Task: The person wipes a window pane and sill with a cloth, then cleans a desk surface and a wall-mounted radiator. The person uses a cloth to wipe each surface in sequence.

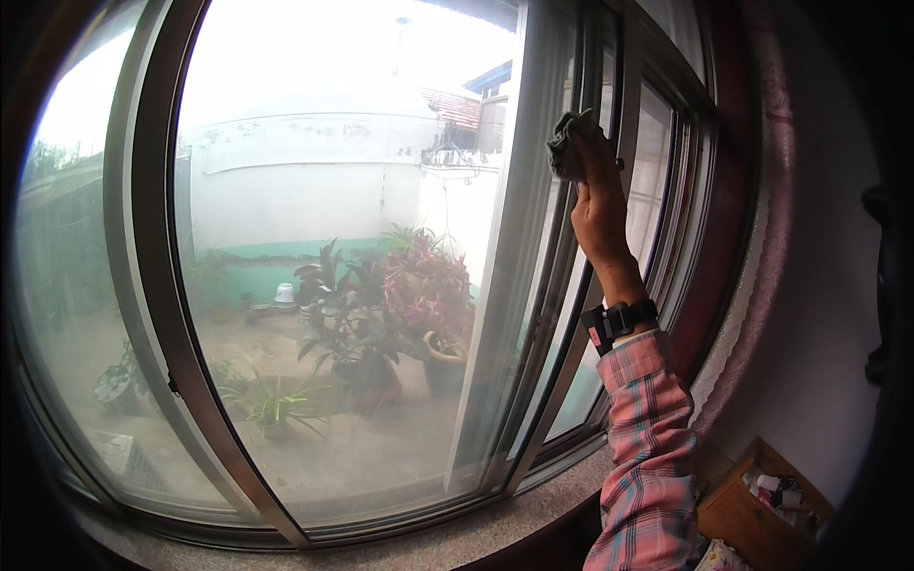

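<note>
My right hand [601, 207] is raised at the right side of a sliding window, its fingers around a crumpled grey-green cloth [566, 146]. The cloth lies over the glass near the metal window frame [630, 86]; whether it touches the pane or the frame, I cannot tell. A black strap is on the wrist, below it a pink plaid sleeve. The large hazy glass pane [321, 457] stands to the left of the hand. My left hand is out of view.
A speckled stone sill [564, 503] runs under the window. At the right hangs a pink curtain [750, 342]. A wooden cabinet [750, 528] with small items on it stands at the lower right. Potted plants [364, 357] and a wall are outside, behind the glass.
</note>
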